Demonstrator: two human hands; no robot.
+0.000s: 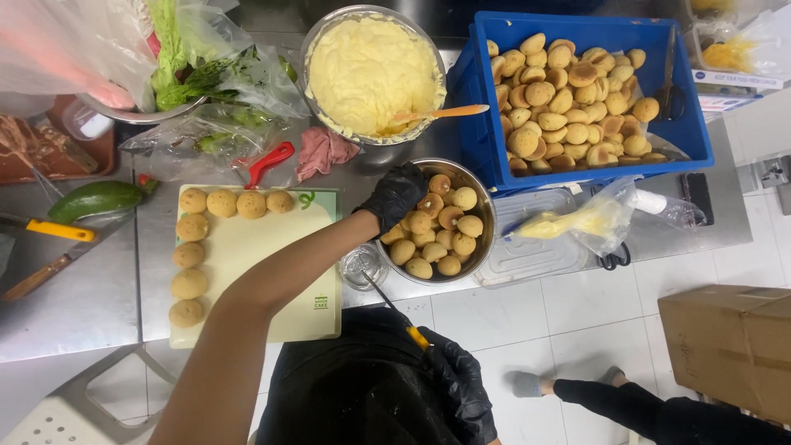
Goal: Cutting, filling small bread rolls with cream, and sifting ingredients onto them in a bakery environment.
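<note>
My left hand (397,194), in a black glove, reaches into a metal bowl (489,216) of small round puffs (449,235) and touches the ones at its left side. Down by my dark apron, my right hand (458,381), also gloved, grips a thin metal pick with an orange handle (402,320), its tip pointing up toward a small clear glass (360,265). On the pale cutting board (272,272) to the left, several puffs (222,203) lie in a line along its top and left edges.
A blue crate (688,107) full of puffs stands at the back right. Beside it is a big bowl of yellow cream (371,70) with an orange spatula (441,112). Also here: a piping bag (577,221), an avocado (97,199), a yellow-handled knife (49,228), bagged greens (206,74), a cardboard box (729,346) and another person's legs (626,400).
</note>
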